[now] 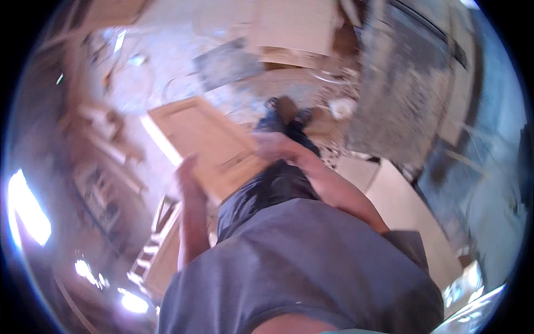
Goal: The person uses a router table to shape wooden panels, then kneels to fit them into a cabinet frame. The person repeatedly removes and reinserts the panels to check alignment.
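In front of my waist I hold a light wooden panel door with a raised frame and a recessed middle. It slants from upper left to lower right, its lower end against my dark shorts. My left hand grips its left long edge, the fingers blurred. On the opposite edge my right hand is closed round the wood. The fingers under the panel are hidden.
Wooden sheets and a dark flat board lie on the dusty floor ahead. A worn, dusty worktable stands at right. Pale boards lean beside my right arm; wood strips lie at left.
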`<control>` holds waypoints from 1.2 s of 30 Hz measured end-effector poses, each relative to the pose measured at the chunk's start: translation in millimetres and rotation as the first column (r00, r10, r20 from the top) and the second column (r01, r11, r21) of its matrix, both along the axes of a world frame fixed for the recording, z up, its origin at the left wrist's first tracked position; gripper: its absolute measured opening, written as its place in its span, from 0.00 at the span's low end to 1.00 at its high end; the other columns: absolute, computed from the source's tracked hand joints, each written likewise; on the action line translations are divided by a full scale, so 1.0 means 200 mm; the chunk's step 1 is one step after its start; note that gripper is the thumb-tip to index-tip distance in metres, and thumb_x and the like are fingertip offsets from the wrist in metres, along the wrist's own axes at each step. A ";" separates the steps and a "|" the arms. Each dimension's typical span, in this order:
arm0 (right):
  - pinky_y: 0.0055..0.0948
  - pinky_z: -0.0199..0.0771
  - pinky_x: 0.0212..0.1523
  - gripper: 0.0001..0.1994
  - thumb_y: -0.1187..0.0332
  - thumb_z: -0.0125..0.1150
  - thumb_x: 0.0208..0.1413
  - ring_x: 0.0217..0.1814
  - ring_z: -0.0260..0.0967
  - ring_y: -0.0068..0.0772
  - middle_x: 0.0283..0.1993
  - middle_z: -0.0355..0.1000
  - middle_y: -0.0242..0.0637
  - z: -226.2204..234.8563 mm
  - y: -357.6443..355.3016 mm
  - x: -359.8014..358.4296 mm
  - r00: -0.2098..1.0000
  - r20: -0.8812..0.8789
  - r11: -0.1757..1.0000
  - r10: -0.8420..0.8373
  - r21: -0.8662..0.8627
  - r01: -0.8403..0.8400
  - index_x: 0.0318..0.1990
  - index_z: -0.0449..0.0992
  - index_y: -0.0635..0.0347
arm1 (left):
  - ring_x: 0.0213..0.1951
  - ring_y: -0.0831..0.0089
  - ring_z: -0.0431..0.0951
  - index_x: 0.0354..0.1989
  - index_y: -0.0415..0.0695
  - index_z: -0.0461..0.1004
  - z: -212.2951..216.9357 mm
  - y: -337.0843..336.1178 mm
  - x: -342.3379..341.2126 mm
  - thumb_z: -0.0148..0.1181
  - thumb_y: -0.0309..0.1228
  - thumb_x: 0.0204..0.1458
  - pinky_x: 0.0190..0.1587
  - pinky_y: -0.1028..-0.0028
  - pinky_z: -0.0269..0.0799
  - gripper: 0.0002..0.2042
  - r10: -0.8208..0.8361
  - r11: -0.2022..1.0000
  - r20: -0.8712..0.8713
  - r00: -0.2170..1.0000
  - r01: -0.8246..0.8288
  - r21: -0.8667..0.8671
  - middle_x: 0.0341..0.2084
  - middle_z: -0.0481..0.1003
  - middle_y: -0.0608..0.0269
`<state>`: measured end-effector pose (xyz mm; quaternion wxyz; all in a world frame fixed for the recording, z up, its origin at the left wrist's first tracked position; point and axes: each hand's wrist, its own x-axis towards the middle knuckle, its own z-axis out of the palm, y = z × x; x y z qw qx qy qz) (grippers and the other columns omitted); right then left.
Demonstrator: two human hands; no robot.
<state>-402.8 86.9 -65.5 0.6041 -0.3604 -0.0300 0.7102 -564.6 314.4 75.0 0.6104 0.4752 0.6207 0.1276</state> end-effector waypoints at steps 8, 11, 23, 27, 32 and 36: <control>0.26 0.71 0.59 0.33 0.66 0.59 0.63 0.59 0.72 0.29 0.63 0.71 0.42 -0.02 0.21 -0.14 0.962 -0.107 0.959 -0.250 -0.165 0.230 0.73 0.58 0.71 | 0.37 0.69 0.80 0.49 0.33 0.76 0.13 0.03 0.57 0.66 0.45 0.60 0.42 0.70 0.77 0.24 -0.043 0.985 0.063 0.997 0.052 -0.162 0.38 0.79 0.56; 0.27 0.71 0.61 0.32 0.68 0.57 0.66 0.62 0.72 0.31 0.66 0.69 0.43 -0.03 0.26 -0.15 0.944 -0.171 0.955 -0.282 -0.140 0.260 0.74 0.57 0.70 | 0.34 0.75 0.77 0.44 0.36 0.77 0.15 0.02 0.60 0.61 0.45 0.64 0.39 0.72 0.73 0.19 -0.002 0.994 0.127 0.992 0.016 -0.107 0.34 0.77 0.62; 0.28 0.72 0.50 0.36 0.70 0.61 0.53 0.48 0.71 0.31 0.52 0.70 0.42 0.33 1.56 -0.11 0.946 -0.013 0.946 -0.323 -0.009 0.323 0.71 0.58 0.65 | 0.37 0.78 0.65 0.48 0.40 0.71 -0.24 1.35 0.59 0.47 0.37 0.68 0.43 0.73 0.67 0.13 -0.204 0.979 0.310 0.928 0.199 0.050 0.32 0.69 0.67; 0.30 0.76 0.38 0.34 0.70 0.59 0.54 0.39 0.73 0.33 0.46 0.73 0.41 0.21 2.12 -0.14 0.959 0.070 0.960 -0.275 -0.036 0.278 0.70 0.61 0.62 | 0.35 0.71 0.73 0.54 0.39 0.69 -0.23 2.12 0.64 0.50 0.29 0.64 0.42 0.71 0.71 0.13 0.001 0.895 0.358 0.934 0.158 -0.417 0.34 0.72 0.64; 0.31 0.60 0.11 0.15 0.54 0.51 0.70 0.15 0.66 0.30 0.25 0.72 0.35 0.43 3.02 -0.15 0.916 -0.089 0.686 -0.391 -0.692 0.225 0.46 0.74 0.57 | 0.43 0.58 0.81 0.57 0.32 0.67 -0.29 3.00 0.56 0.52 0.37 0.60 0.49 0.58 0.76 0.22 0.198 0.768 0.246 0.949 0.006 -0.641 0.43 0.77 0.47; 0.34 0.61 0.13 0.19 0.48 0.51 0.69 0.16 0.66 0.35 0.25 0.70 0.32 0.37 3.43 -0.15 0.942 -0.152 0.753 -0.301 -0.644 0.137 0.39 0.76 0.53 | 0.39 0.59 0.80 0.48 0.36 0.75 -0.34 3.48 0.53 0.51 0.38 0.58 0.45 0.58 0.77 0.18 0.239 0.784 0.321 0.917 0.013 -0.621 0.38 0.79 0.52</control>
